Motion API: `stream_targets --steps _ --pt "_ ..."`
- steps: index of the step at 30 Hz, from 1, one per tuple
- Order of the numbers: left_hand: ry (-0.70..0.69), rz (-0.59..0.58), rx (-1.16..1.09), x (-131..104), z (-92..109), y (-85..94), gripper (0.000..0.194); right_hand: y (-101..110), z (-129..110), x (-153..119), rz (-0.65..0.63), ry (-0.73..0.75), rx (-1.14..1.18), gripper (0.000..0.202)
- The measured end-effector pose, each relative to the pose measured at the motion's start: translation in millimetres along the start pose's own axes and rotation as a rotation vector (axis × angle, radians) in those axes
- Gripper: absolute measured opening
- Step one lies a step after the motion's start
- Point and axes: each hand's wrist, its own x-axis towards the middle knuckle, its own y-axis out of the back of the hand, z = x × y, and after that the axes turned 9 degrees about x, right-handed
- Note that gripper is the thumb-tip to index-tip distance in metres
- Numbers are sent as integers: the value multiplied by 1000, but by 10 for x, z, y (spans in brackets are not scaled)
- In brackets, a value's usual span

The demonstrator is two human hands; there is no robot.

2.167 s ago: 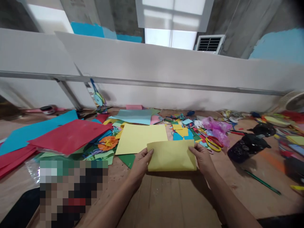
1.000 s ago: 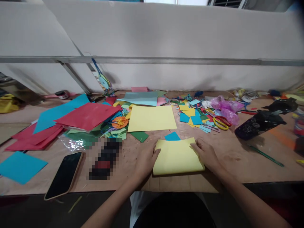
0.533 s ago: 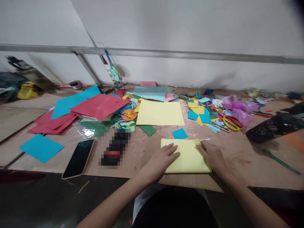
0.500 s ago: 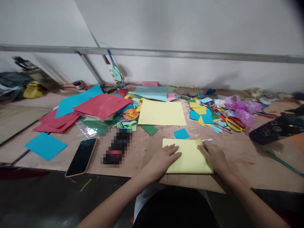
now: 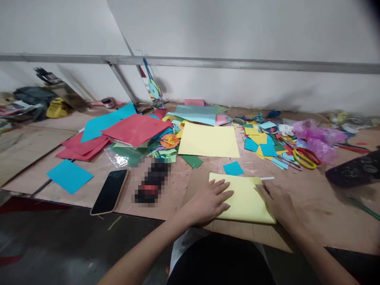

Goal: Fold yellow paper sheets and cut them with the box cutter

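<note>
A yellow sheet of paper (image 5: 245, 196), apparently folded, lies on a piece of brown cardboard (image 5: 252, 234) at the front edge of the table. My left hand (image 5: 206, 201) rests flat on its left part with the fingers spread. At the right edge of the sheet, my right hand (image 5: 279, 201) is closed, thumb on top and the other fingers partly hidden. A thin white strip (image 5: 268, 178) pokes out just beyond the right fingertips. Behind the sheet lie a small blue square (image 5: 233, 168) and a larger yellow sheet (image 5: 209, 141).
Scissors with yellow and red handles (image 5: 304, 158) lie right, near pink plastic bags (image 5: 322, 136) and a dark bottle-like object (image 5: 353, 170). A phone (image 5: 109, 192) sits front left. Red sheets (image 5: 136, 128) and blue sheets (image 5: 108, 120) are piled back left.
The view has shifted a little, so everything sits further right on the left side. My right hand has slid slightly along the sheet's right edge, and more of the white strip shows.
</note>
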Motion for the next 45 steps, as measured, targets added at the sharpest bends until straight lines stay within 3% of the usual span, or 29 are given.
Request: stream_targets --steps 18,28,36,41,45 --pt "-18 -45 21 40 -93 5 57 -11 21 -7 -11 -7 19 40" --pt "-29 -149 50 102 -126 83 63 -40 45 9 -13 -18 14 37" --pt "-42 -94 116 90 -177 -78 63 -55 76 28 -9 -11 -72 34" --pt "-43 -63 154 81 -180 -155 82 0 0 31 -12 -43 -117 32" --pt "-45 -32 166 66 -177 -197 85 118 -28 8 -52 -92 -55 22"
